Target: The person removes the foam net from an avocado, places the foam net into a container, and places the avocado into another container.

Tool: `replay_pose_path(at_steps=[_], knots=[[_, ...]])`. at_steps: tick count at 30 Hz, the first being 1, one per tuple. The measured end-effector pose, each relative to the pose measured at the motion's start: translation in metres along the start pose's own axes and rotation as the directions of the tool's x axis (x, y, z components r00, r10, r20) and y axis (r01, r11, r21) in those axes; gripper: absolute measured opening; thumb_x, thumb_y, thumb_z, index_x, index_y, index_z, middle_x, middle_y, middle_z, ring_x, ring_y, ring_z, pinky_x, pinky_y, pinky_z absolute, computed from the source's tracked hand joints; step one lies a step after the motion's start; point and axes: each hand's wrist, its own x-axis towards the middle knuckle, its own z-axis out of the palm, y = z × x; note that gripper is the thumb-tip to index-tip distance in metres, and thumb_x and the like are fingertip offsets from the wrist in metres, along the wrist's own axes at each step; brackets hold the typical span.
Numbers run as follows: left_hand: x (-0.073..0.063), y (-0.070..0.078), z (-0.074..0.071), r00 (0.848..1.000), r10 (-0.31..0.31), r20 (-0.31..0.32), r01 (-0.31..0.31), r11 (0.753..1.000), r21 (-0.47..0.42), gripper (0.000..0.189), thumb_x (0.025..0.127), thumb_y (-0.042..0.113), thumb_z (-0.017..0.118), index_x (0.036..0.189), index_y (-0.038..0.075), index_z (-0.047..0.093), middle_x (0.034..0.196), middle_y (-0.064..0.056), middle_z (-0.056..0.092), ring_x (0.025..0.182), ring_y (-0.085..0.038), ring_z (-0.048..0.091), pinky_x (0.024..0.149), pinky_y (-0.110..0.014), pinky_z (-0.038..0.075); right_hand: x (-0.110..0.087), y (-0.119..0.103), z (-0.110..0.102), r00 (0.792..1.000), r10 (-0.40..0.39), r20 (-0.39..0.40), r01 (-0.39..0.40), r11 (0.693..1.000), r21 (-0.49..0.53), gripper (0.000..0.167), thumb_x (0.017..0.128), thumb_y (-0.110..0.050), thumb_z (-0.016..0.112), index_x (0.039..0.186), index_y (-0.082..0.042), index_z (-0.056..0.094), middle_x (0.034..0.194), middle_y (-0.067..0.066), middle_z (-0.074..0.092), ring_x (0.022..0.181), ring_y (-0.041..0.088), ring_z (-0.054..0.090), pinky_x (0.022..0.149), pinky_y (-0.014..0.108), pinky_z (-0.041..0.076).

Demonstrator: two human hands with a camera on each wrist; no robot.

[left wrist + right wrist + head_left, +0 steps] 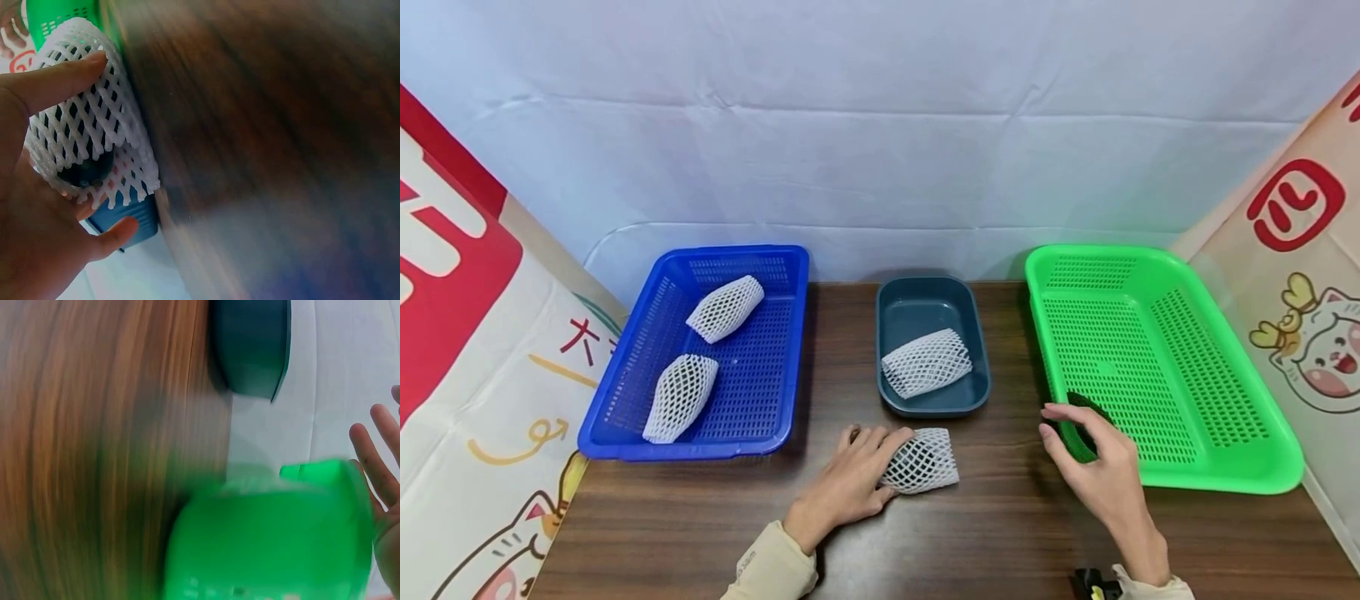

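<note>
My left hand (857,475) grips one end of a white foam fruit net (928,461) low over the table. In the left wrist view a finger lies across the foam mesh, and a dark rounded thing (87,172) shows inside it. At the near left corner of the green basket (1225,475), my right hand (1105,467) has its thumb and index finger spread apart. A dark green rounded thing (1090,406) shows beside those fingers at the rim, partly hidden by the hand. The right wrist view has the right hand's fingers (375,462) stretched out beyond the basket wall.
A blue basket (775,446) on the left has two white foam nets (726,308) in it. Between the baskets stands a dark teal bowl (932,287) with another foam net (927,364) in it. White cloth (880,167) hangs behind the wooden table (970,542).
</note>
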Motion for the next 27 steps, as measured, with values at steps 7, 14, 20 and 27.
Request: replay_pose_path(at_steps=[7, 14, 20, 27], knots=[[0.001, 0.002, -0.006, 0.985, -0.127, 0.113, 0.129, 0.992, -0.009, 0.081, 0.083, 0.04, 0.078, 0.15, 0.02, 0.037, 0.131, -0.007, 0.058, 0.124, -0.027, 0.053, 0.108, -0.058, 0.036, -0.004, -0.012, 0.021, 0.995, -0.065, 0.074, 0.058, 0.994, 0.092, 0.035, 0.068, 0.011, 0.077, 0.101, 0.001, 0.073, 0.092, 0.015, 0.073, 0.1, 0.001, 0.066, 0.093, 0.009, 0.045], [0.0, 0.0, -0.02, 0.969, -0.155, 0.194, 0.174, 0.982, -0.081, 0.082, 0.086, 0.051, 0.071, 0.154, 0.027, 0.032, 0.137, -0.009, 0.055, 0.128, -0.031, 0.048, 0.109, -0.06, 0.031, -0.016, -0.018, 0.039, 0.981, -0.029, 0.19, 0.011, 0.995, 0.096, 0.045, 0.065, 0.013, 0.079, 0.104, -0.007, 0.073, 0.095, 0.005, 0.074, 0.093, 0.009, 0.068, 0.089, 0.01, 0.046], [-0.001, -0.002, -0.023, 0.975, -0.127, 0.182, 0.14, 0.988, -0.062, 0.08, 0.087, 0.049, 0.069, 0.154, 0.024, 0.033, 0.132, -0.007, 0.062, 0.123, -0.029, 0.056, 0.105, -0.054, 0.037, -0.023, -0.022, 0.048, 0.933, 0.109, 0.342, -0.123, 0.992, 0.019, 0.035, 0.078, -0.001, 0.08, 0.108, -0.017, 0.071, 0.098, 0.002, 0.074, 0.094, 0.012, 0.069, 0.087, 0.014, 0.049], [-0.002, -0.006, -0.025, 0.98, -0.114, 0.161, 0.126, 0.99, -0.066, 0.081, 0.084, 0.043, 0.073, 0.153, 0.021, 0.036, 0.126, -0.008, 0.066, 0.117, -0.027, 0.061, 0.095, -0.049, 0.044, -0.028, -0.023, 0.056, 0.87, 0.189, 0.456, -0.176, 0.982, -0.07, 0.03, 0.083, -0.01, 0.078, 0.112, -0.01, 0.071, 0.103, 0.001, 0.073, 0.095, 0.018, 0.07, 0.082, 0.033, 0.056]])
